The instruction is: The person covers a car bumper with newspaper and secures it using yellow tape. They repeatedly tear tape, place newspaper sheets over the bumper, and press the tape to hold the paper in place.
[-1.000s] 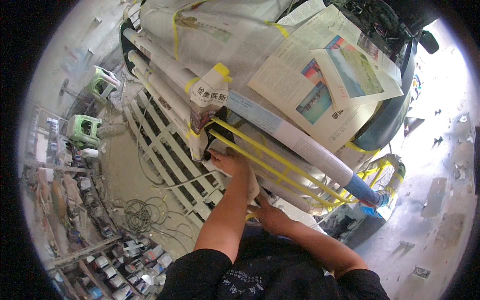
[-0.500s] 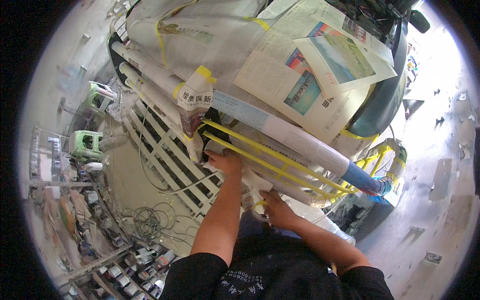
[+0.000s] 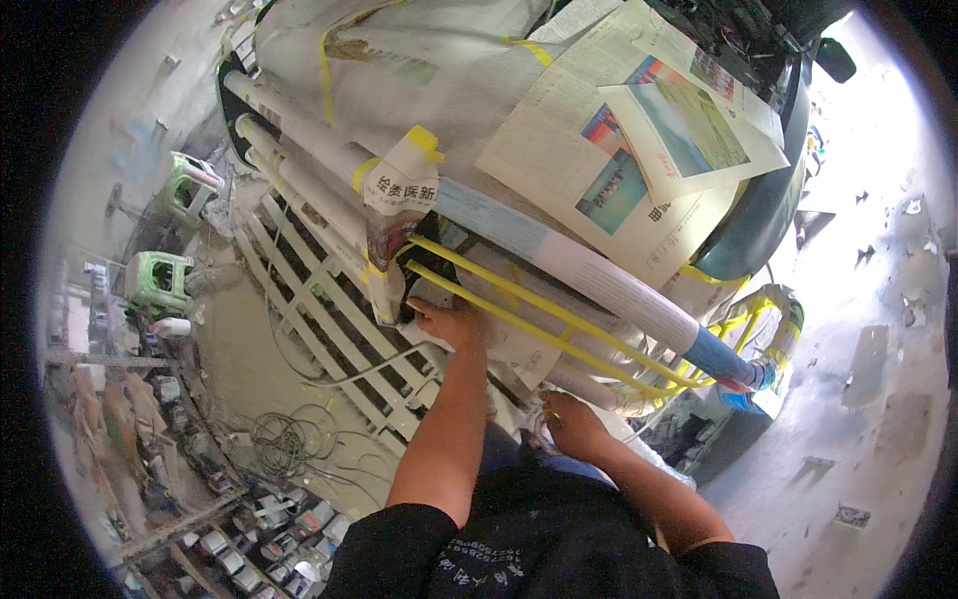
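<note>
Two hands in view, both of one person, on two bare forearms.

Left hand (image 3: pixel 449 321): one, fingers curled at one paper sheet (image 3: pixel 521 357); whether they grasp or merely press it cannot be told. Right hand (image 3: pixel 577 427): one, lower and to the right, fingers closed on one small pale roll (image 3: pixel 539 435), blurred.

The sheet lies beside the left wrist, below two yellow bars (image 3: pixel 499 283). One paper-wrapped post (image 3: pixel 401 190), yellow tape at its top, stands just above and left of the left hand. One long wrapped tube (image 3: pixel 599 280), its right end blue, runs above the bars.

At least three newspapers (image 3: pixel 559 130) lie overlapping on the vehicle's covered hood (image 3: pixel 429 100). One mirror (image 3: pixel 836 60) is at upper right.

On the left: two green stools (image 3: pixel 160 270); one slatted frame (image 3: pixel 309 290); one cable coil (image 3: pixel 284 439) on the floor (image 3: pixel 235 349). Containers (image 3: pixel 239 564) at lower left: several, exact count not obtainable.
</note>
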Demonstrator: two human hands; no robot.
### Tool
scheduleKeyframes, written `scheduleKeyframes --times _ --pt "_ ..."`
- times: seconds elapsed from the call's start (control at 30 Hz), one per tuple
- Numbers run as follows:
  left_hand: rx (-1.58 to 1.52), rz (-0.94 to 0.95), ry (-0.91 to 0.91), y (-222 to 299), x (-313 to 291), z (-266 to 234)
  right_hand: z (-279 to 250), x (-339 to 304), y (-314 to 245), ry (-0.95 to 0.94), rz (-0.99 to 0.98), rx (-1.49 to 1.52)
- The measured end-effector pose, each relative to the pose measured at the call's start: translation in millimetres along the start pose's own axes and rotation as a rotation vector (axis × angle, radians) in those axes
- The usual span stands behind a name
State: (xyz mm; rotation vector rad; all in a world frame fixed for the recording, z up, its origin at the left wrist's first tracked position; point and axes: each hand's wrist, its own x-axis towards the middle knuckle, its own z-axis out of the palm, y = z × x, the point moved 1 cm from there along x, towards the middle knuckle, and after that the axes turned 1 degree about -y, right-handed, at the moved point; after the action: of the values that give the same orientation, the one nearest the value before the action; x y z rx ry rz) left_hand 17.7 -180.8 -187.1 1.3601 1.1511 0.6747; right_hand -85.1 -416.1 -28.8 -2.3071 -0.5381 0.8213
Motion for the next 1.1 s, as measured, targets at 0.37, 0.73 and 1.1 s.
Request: scheduleKeyframes --times 0.37,0.73,1.1 --pt "0.277 0.018 -0.038 52 -29 -14 1 62 -7 0.186 -0.206 0.169" --pt "-0.149 -0.26 -0.204 80 -23 -58 16 96 30 0.194 -0.058 0.104" --pt "0.164 0.182 -0.163 61 -29 -60 -17 89 -53 -0.009 0.024 0.194"
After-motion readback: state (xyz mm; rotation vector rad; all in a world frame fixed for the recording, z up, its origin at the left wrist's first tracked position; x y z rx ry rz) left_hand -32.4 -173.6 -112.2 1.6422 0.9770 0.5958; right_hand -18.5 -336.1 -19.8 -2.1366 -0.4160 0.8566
